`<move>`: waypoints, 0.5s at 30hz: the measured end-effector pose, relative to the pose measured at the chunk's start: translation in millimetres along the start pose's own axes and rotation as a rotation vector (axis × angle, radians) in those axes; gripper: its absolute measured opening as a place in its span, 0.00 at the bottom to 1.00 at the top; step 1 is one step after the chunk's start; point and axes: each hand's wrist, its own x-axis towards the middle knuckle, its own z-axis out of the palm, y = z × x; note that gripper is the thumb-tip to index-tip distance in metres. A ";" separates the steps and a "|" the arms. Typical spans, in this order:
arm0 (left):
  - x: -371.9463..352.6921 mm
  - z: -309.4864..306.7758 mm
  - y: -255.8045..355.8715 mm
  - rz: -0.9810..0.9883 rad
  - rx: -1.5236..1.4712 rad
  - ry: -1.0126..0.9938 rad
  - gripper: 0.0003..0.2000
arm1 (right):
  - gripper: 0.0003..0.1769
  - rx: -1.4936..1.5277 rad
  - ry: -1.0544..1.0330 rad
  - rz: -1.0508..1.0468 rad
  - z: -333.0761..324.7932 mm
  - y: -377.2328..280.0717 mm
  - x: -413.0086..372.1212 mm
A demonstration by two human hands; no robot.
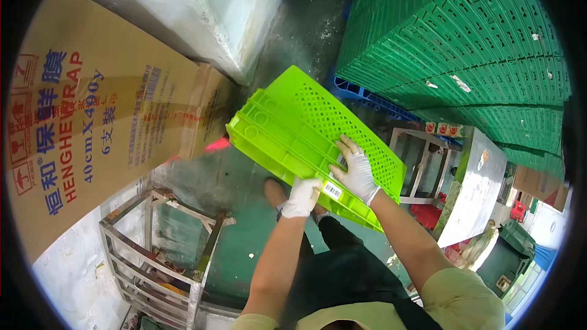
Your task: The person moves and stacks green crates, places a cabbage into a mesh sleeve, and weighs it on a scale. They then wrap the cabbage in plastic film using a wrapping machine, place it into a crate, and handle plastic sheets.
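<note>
A lime green plastic crate [281, 140] with a perforated panel hangs tilted in front of my body, above the floor. My left hand [304, 197], in a white glove, is closed around its near edge. Close by on the right, my right hand [356, 172], also gloved, grips the crate with its fingers over the perforated panel and its thumb apart. Between the two hands, a white barcode label [332, 191] is stuck on the crate's rim. The undersides of both hands are hidden.
A large cardboard box [122, 110] stands at the left, above a metal frame [150, 250]. Tall stacks of green crates [452, 43] rise at the right on a blue pallet [373, 96]. A metal-topped table [474, 183] is at the right, and a white wall block [226, 6] at the top.
</note>
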 end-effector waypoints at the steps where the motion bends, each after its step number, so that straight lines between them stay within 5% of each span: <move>1: -11.1 6.3 1.4 -0.031 0.011 -0.045 0.35 | 0.36 -0.023 -0.028 -0.016 -12.5 -4.8 1.0; 4: -53.1 29.7 -11.4 0.008 -0.176 -0.213 0.34 | 0.35 -0.051 -0.065 -0.094 -53.0 -29.4 -5.7; 6: -91.2 26.5 -8.3 0.189 0.587 -0.445 0.32 | 0.36 -0.123 -0.091 -0.157 -91.4 -53.4 -20.3; 8: -144.2 74.8 -0.4 -0.020 -0.013 -0.215 0.30 | 0.38 -0.102 -0.127 -0.207 -124.6 -77.8 -35.9; 12: -213.2 82.7 8.2 -0.047 0.530 -0.239 0.29 | 0.40 -0.234 -0.050 -0.329 -170.7 -118.1 -70.5; 15: -201.6 92.2 8.9 0.038 0.324 -0.217 0.30 | 0.41 -0.285 -0.054 -0.394 -162.7 -121.2 -68.4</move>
